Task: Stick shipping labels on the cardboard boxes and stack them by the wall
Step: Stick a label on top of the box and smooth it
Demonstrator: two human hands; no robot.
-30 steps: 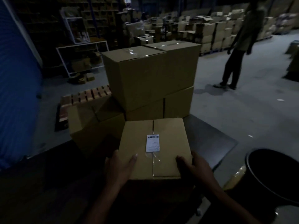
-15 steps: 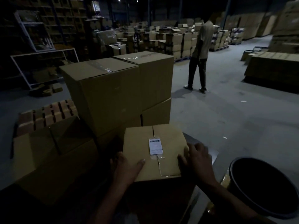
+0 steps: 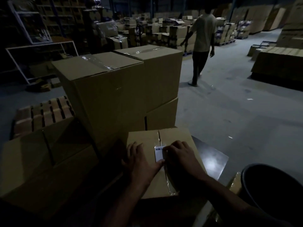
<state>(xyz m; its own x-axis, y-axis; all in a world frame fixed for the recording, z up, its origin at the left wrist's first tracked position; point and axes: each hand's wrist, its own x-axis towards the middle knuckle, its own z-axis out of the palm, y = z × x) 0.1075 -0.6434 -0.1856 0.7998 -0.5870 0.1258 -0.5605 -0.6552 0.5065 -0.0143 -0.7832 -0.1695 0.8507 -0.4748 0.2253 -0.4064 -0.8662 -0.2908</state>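
**Label going down on the near box**

Both hands are on top of the small cardboard box (image 3: 157, 161) that sits closest to me on the dark table (image 3: 211, 159), just in front of the taller taped stack (image 3: 114, 89). The left hand (image 3: 141, 161) lies flat with fingers spread on the left flap, its thumb reaching across to the lower edge of the white shipping label (image 3: 159, 154). The right hand (image 3: 180, 154) covers the label's right side, fingers bent down onto it — pressing, as far as I can make out, though the dim light hides whether any corner is pinched.

I judge this to be the sticking step, nearly finished: the label seems seated and is being smoothed. The next move calls for a firm grip on both sides of the box and a lift toward the wall — none of that has begun.

The label lies beside the centre seam, its long axis running away from the person, parallel to the seam, with the barcode at the far end. A dark bin (image 3: 272, 189) stands at the right.
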